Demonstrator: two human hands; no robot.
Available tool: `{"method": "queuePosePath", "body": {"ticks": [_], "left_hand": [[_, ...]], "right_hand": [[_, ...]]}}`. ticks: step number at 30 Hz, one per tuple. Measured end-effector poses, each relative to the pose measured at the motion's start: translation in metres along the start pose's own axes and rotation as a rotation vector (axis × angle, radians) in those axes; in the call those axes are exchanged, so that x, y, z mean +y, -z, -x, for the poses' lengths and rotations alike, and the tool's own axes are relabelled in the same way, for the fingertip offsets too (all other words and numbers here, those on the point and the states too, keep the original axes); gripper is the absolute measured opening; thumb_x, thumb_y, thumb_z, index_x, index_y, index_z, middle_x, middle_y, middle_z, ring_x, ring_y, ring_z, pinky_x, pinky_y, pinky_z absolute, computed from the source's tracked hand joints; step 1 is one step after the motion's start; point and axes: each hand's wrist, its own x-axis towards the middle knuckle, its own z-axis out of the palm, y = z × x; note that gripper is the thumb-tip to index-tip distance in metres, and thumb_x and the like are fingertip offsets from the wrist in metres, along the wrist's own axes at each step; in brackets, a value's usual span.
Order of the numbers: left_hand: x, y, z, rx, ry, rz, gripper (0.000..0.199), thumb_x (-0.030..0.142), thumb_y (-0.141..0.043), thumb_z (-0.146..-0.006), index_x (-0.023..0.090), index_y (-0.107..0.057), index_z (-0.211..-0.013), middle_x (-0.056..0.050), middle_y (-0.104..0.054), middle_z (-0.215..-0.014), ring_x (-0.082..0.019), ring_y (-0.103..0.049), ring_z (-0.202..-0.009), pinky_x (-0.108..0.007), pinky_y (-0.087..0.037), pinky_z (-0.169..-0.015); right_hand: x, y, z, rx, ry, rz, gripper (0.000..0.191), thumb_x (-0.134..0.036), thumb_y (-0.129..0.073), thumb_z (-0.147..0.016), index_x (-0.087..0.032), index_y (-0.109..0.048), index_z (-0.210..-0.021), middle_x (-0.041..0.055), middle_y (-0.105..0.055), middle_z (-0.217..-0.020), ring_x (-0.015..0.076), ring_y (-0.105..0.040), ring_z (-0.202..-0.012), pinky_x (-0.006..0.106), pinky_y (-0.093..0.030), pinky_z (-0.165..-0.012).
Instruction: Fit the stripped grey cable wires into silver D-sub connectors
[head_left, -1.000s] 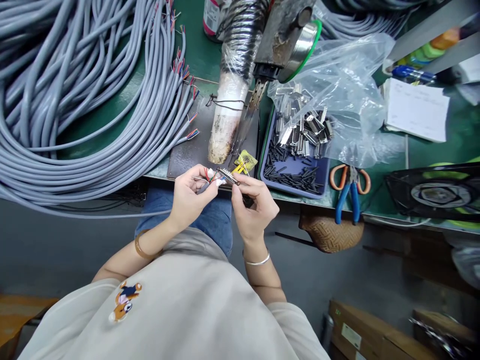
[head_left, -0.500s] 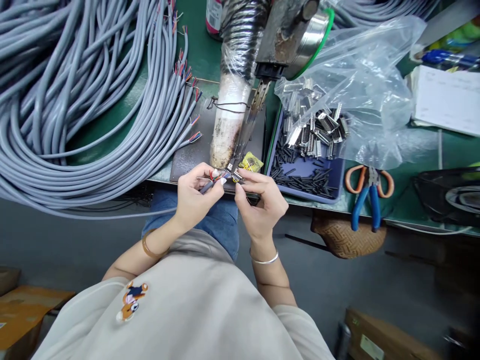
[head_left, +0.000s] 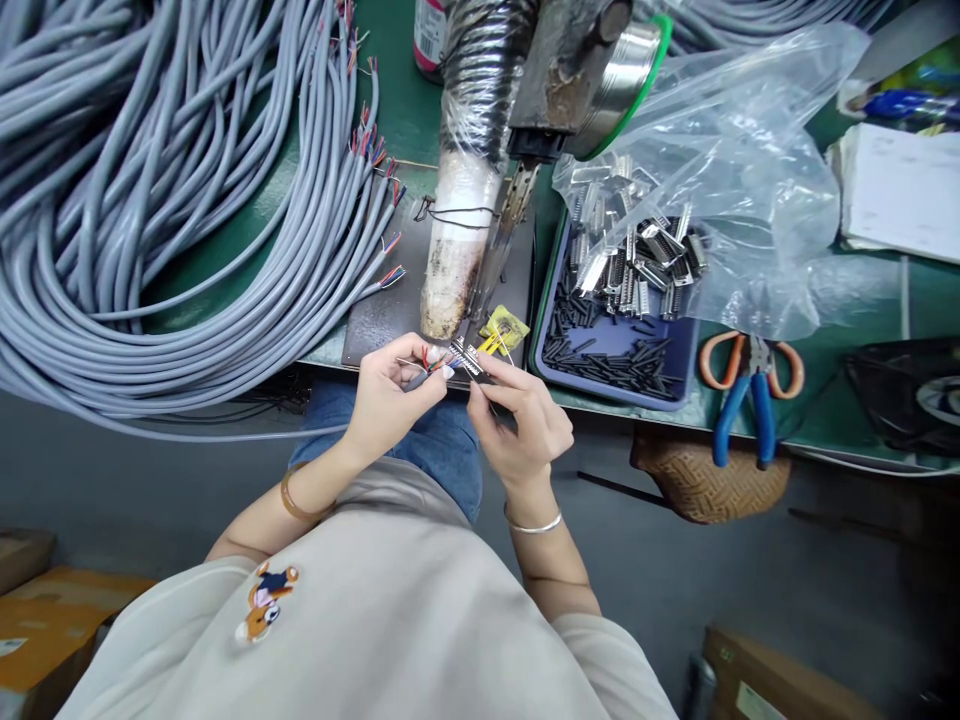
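Note:
My left hand (head_left: 394, 390) is closed around the end of a grey cable (head_left: 417, 380), whose bared red, blue and white wires (head_left: 435, 358) fan out past the fingertips. Against these wires sits a metal multi-pin connector (head_left: 466, 358), just under the tip of a mounted soldering iron (head_left: 496, 250). My right hand (head_left: 525, 415) is at the connector's right end, thumb and forefinger pinched by a thin dark piece too small to name. A yellow pad (head_left: 506, 332) lies just beyond these fingers.
Left, a big bundle of grey cables (head_left: 247, 310) covers the bench. A hose with a white nozzle (head_left: 459, 235) stands beside the iron. A blue tray (head_left: 637, 390) holds connectors and black sleeves under a plastic bag (head_left: 780, 200). Blue-handled pliers (head_left: 742, 400) overhang the edge.
My right hand's fingers have drawn down slightly and come together beside the connector, which shows more plainly now. My left hand keeps its hold on the cable. The view has shifted slightly.

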Motion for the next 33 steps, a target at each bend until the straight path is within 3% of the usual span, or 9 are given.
{"method": "queuePosePath", "body": {"ticks": [4,8,11,15,19,28,33], "left_hand": [[0.000,0.004,0.003,-0.058,0.073,0.078,0.018,0.021,-0.077,-0.072,0.017,-0.062,-0.080,0.004,-0.065,-0.067,-0.003,-0.048,-0.047,-0.015,-0.040,-0.047],[-0.001,0.011,0.004,-0.123,0.155,0.186,0.017,0.025,-0.074,-0.075,0.018,-0.059,-0.080,0.004,-0.066,-0.061,-0.003,-0.042,-0.037,-0.016,-0.031,-0.037],[-0.001,0.012,0.005,-0.116,0.185,0.207,0.019,0.024,-0.076,-0.069,0.018,-0.059,-0.076,0.005,-0.063,-0.056,-0.002,-0.039,-0.036,-0.015,-0.028,-0.037],[0.000,0.010,0.007,-0.136,0.212,0.193,0.017,0.021,-0.076,-0.066,0.017,-0.062,-0.073,0.005,-0.062,-0.054,-0.002,-0.038,-0.038,-0.015,-0.027,-0.037],[0.000,0.010,0.009,-0.167,0.205,0.196,0.014,0.019,-0.075,-0.066,0.016,-0.063,-0.072,0.004,-0.063,-0.054,-0.002,-0.040,-0.039,-0.015,-0.030,-0.039],[0.003,0.009,0.013,-0.251,0.256,0.187,0.020,0.014,-0.077,-0.065,0.016,-0.062,-0.078,0.006,-0.062,-0.057,-0.002,-0.042,-0.042,-0.014,-0.032,-0.041],[-0.002,0.011,0.011,-0.228,0.281,0.200,0.024,0.019,-0.078,-0.066,0.015,-0.068,-0.087,0.004,-0.065,-0.060,-0.003,-0.043,-0.041,-0.016,-0.035,-0.040]], "right_hand": [[-0.004,0.002,0.000,0.055,-0.086,-0.063,0.019,-0.009,-0.076,-0.086,-0.025,-0.066,-0.091,0.0027,-0.083,-0.103,0.0175,-0.081,-0.088,0.027,-0.066,-0.076],[-0.012,0.006,-0.002,-0.028,-0.450,-0.272,0.011,-0.016,-0.072,-0.091,-0.023,-0.066,-0.085,0.0018,-0.081,-0.095,0.0169,-0.080,-0.085,0.028,-0.067,-0.072],[-0.017,0.011,-0.003,-0.058,-0.605,-0.381,0.012,-0.022,-0.070,-0.093,-0.021,-0.064,-0.084,0.0019,-0.080,-0.094,0.0130,-0.075,-0.065,0.025,-0.064,-0.059],[-0.023,0.017,-0.005,0.033,-0.457,-0.283,0.009,-0.022,-0.071,-0.093,-0.023,-0.065,-0.087,0.0026,-0.082,-0.100,0.0081,-0.061,-0.048,0.024,-0.051,-0.044],[-0.028,0.019,-0.010,-0.044,-0.301,-0.237,0.013,-0.017,-0.071,-0.091,-0.024,-0.064,-0.084,0.0012,-0.083,-0.101,0.0092,-0.063,-0.053,0.025,-0.048,-0.046],[-0.029,0.018,-0.013,-0.149,-0.281,-0.260,0.013,-0.015,-0.070,-0.091,-0.024,-0.064,-0.084,0.0015,-0.082,-0.099,0.0087,-0.059,-0.054,0.024,-0.046,-0.047],[-0.029,0.019,-0.010,-0.137,-0.273,-0.241,0.013,-0.015,-0.070,-0.091,-0.024,-0.065,-0.083,0.0034,-0.082,-0.106,0.0119,-0.070,-0.063,0.026,-0.052,-0.050]]}}
